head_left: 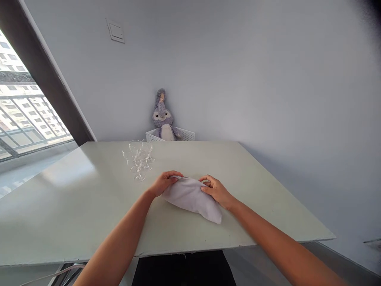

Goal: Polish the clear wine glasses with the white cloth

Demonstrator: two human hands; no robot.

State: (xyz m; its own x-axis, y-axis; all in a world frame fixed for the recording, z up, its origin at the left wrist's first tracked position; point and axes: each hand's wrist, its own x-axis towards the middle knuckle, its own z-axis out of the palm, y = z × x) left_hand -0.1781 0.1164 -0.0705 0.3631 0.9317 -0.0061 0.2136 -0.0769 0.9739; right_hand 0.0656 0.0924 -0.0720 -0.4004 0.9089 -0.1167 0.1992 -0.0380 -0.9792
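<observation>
Our left hand (163,183) grasping one end of a white cloth bundle (190,200), our right hand (214,191) grasping the other; stemmed glasses (137,158) nearby, on a pale table (65,222)

both hands (163,183) (214,191) hold a folded white cloth (192,200).

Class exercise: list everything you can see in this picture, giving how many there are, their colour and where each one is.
Table: one, pale green-white, filling the foreground.
Stemmed glasses: about four, clear, clustered at the table's far left.
Folded cloth: one, pale lilac, mid-table.
Plush toy: one, grey-lilac and white, in the basket.
Lattice basket: one, white, beyond the far edge.
Wall switch: one, white, high on the wall.
Window: one, dark-framed, at left.
Left hand: one, on the cloth's left end.
Right hand: one, on the cloth's right side.
</observation>
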